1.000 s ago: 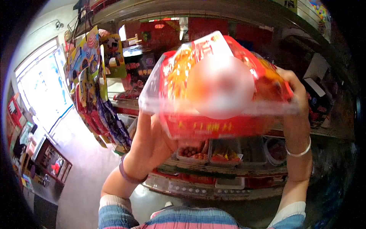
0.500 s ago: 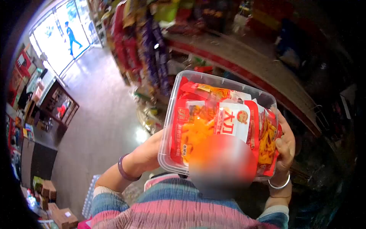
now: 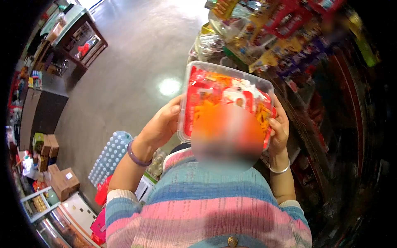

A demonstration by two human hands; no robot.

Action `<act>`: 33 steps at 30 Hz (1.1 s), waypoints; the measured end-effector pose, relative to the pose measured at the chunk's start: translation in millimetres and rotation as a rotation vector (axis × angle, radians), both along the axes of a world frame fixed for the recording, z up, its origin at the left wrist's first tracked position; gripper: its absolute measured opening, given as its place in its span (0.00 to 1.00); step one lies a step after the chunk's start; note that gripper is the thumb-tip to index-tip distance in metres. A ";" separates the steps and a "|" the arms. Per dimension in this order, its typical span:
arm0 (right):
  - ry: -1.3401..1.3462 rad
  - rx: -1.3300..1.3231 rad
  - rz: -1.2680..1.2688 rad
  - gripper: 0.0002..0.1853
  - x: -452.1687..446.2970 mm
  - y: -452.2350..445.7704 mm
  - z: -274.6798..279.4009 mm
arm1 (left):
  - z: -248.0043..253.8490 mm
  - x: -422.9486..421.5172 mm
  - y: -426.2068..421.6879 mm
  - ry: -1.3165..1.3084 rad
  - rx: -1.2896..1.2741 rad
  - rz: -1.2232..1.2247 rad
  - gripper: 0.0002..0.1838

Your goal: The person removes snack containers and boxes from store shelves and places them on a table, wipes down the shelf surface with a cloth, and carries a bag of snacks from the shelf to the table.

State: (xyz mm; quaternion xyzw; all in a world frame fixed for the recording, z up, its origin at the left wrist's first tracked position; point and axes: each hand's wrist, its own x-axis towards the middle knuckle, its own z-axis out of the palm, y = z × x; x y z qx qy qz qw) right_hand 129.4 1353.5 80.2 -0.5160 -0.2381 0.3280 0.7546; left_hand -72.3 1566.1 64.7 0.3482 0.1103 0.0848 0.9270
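Observation:
A clear plastic box (image 3: 186, 89) with red and white snack packets (image 3: 202, 93) inside is held up in front of my body. Orange food pictures are printed on the packets. My left hand (image 3: 166, 118), with a purple bangle at the wrist, grips the box's left side; most of its fingers are hidden behind or beneath it. On the opposite side, my right hand (image 3: 280, 126) wraps round the edge, its thumb against the wall and a silver bangle below. A round blurred patch covers the lower middle of the box.
Shelving with hanging snack bags (image 3: 285, 53) stands along the right. A shrink-wrapped pack of bottles (image 3: 109, 159) sits on the floor to the left. Farther left are cardboard boxes (image 3: 64, 182), a dark counter (image 3: 41, 115) and a wooden table (image 3: 76, 37).
My view has tilted down and turned, so the shelving sits farther right and the glass door is almost out of sight. Both hands still hold the box, which appears smaller and slightly higher.

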 end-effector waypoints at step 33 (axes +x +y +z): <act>-0.044 -0.157 0.894 0.09 -13.4 644.8 -40.4 | -63.2 -73.6 364.0 0.108 -0.163 1.332 0.33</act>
